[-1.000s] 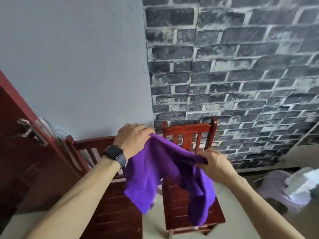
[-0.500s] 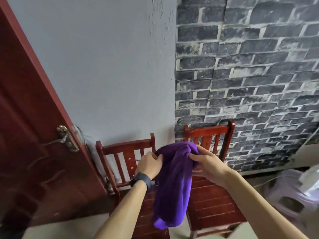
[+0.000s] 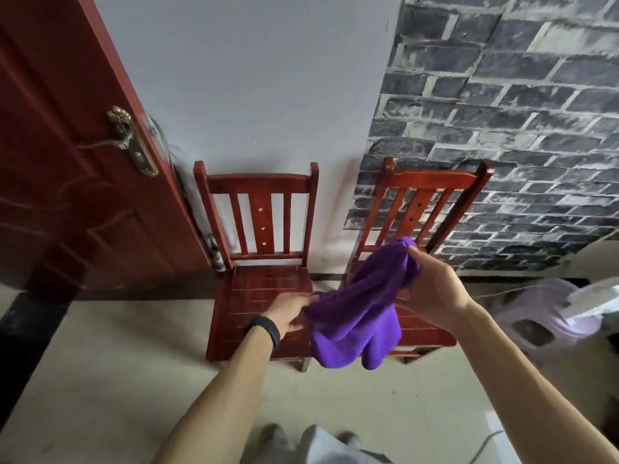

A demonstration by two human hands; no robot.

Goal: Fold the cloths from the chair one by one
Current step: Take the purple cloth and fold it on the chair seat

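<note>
A purple cloth [image 3: 360, 309] hangs bunched in the air between my hands, over the gap between two red wooden chairs. My left hand [image 3: 289, 311], with a dark band on its wrist, pinches the cloth's lower left edge. My right hand [image 3: 432, 289] grips the cloth's upper end, higher and to the right. The left chair [image 3: 261, 286] has a bare seat. The right chair [image 3: 422, 202] is partly hidden behind the cloth and my right hand.
A red door [image 3: 67, 162] with a brass handle [image 3: 132, 142] stands open at the left. A pale plastic stool [image 3: 542, 316] and white things sit at the right. Grey wall and brick-pattern wall lie behind the chairs. My feet [image 3: 274, 440] show at the bottom.
The view has tilted down and both hands have dropped lower. My left hand moved down to the cloth's lower edge while my right hand kept the top end.
</note>
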